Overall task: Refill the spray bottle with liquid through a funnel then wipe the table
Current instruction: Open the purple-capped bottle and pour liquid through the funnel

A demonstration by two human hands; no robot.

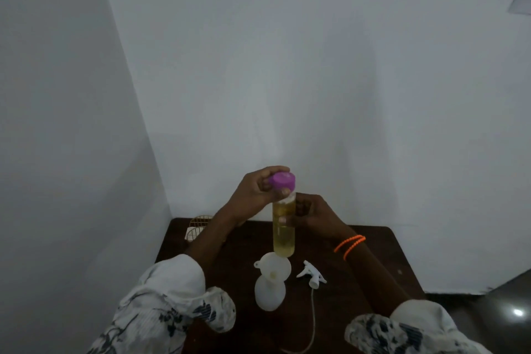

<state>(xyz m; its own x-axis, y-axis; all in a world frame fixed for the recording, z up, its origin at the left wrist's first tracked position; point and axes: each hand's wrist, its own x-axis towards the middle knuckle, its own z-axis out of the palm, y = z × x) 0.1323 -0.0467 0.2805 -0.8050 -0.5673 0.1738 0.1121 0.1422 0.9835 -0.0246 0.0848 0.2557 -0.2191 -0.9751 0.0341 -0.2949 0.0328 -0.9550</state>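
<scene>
I hold a tall clear bottle (pixel 284 236) of yellow liquid upright above the table. My right hand (pixel 311 214) grips its upper body. My left hand (pixel 254 191) is closed on its purple cap (pixel 283 180) at the top. Below it stands the white spray bottle (pixel 269 293) with a white funnel (pixel 273 267) sitting in its neck. The white trigger sprayer head (pixel 311 274) lies on the table to the right of it, its thin tube trailing toward me.
The dark brown table (pixel 382 256) sits in a corner between white walls. A small wire basket (pixel 198 227) stands at the table's far left corner. Dark floor shows at the lower right.
</scene>
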